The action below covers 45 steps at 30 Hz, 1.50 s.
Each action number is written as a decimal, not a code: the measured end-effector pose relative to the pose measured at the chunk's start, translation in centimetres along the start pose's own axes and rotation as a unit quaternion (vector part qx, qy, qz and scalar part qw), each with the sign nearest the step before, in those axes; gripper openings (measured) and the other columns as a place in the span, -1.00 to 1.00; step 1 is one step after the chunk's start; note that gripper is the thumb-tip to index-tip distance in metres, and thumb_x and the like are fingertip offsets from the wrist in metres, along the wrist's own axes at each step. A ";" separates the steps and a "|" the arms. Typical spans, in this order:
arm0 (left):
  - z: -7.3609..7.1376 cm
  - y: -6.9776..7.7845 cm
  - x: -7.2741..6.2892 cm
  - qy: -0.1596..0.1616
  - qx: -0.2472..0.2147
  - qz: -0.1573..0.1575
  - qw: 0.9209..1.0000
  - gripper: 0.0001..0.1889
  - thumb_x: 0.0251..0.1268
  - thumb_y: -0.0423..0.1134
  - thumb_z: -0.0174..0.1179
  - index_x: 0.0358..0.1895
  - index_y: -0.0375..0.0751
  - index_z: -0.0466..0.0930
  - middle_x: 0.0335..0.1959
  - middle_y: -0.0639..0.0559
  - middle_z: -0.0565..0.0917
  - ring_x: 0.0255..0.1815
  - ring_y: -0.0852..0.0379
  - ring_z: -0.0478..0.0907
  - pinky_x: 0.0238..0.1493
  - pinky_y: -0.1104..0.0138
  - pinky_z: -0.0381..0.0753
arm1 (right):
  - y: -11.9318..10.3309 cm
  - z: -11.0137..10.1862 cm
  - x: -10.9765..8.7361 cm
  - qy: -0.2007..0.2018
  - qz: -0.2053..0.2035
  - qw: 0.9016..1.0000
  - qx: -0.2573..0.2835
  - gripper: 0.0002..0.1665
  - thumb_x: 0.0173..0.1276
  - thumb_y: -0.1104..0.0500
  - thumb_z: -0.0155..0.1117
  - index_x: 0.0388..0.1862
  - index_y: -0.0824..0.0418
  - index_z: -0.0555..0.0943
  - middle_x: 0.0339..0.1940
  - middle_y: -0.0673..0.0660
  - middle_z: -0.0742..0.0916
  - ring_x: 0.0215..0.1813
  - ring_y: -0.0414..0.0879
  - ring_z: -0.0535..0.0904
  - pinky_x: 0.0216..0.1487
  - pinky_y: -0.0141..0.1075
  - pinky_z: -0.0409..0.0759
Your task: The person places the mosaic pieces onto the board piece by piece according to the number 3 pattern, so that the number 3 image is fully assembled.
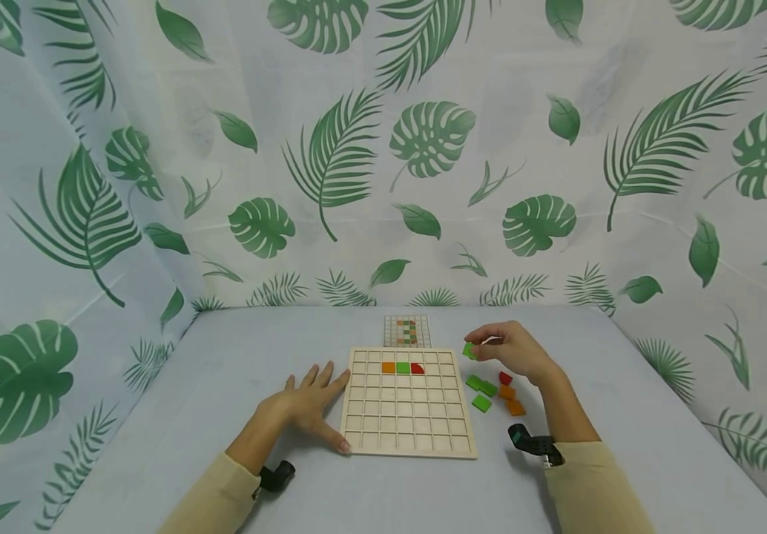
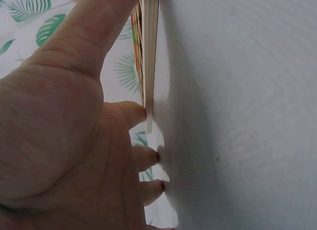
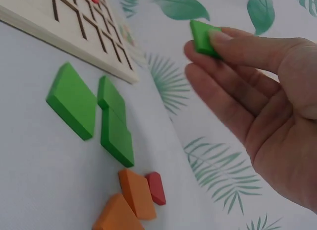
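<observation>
Between thumb and fingers my right hand (image 1: 512,351) pinches a green square tile (image 3: 202,37), held up beside the board's far right corner. My left hand (image 1: 306,404) lies spread along the left edge of the wooden grid board (image 1: 410,454), thumb at the near left corner and fingertips on the tabletop and board edge. In the board's second row sit an orange tile (image 1: 389,368), a green tile (image 1: 403,368) and a red rounded tile (image 1: 417,368), side by side. In the left wrist view the board (image 2: 151,66) shows edge-on past the thumb.
Right of the board lie loose green tiles (image 1: 481,403), orange tiles (image 1: 515,407) and a red tile (image 1: 505,378). Behind the board is a small printed grid card (image 1: 392,331) with a coloured pattern. Leaf-printed cloth walls (image 1: 357,274) stand around the table.
</observation>
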<state>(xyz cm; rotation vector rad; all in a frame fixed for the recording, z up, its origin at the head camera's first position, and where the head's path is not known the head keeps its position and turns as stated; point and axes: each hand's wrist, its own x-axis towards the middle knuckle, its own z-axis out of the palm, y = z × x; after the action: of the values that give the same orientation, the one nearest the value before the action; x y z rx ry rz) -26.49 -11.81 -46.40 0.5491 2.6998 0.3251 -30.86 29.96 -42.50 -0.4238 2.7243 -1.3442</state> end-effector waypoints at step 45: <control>0.2 -0.2 0.5 -0.001 0.007 -0.006 1.000 0.48 -0.32 0.56 0.52 0.73 0.16 -0.13 0.76 -0.13 -0.20 0.76 -0.27 -0.31 0.60 -0.40 -0.25 | -2.7 7.3 2.6 0.025 -0.041 0.994 0.099 -0.79 0.46 0.29 0.37 0.01 0.35 0.74 -0.03 0.31 0.78 -0.13 0.15 0.81 -0.04 0.02 0.80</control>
<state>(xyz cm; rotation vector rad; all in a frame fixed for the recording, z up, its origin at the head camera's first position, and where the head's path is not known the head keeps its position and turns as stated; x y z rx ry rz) -26.87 -11.77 -46.79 0.5360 2.7046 0.3016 -31.40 22.14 -44.73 -0.4951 2.6026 -1.6496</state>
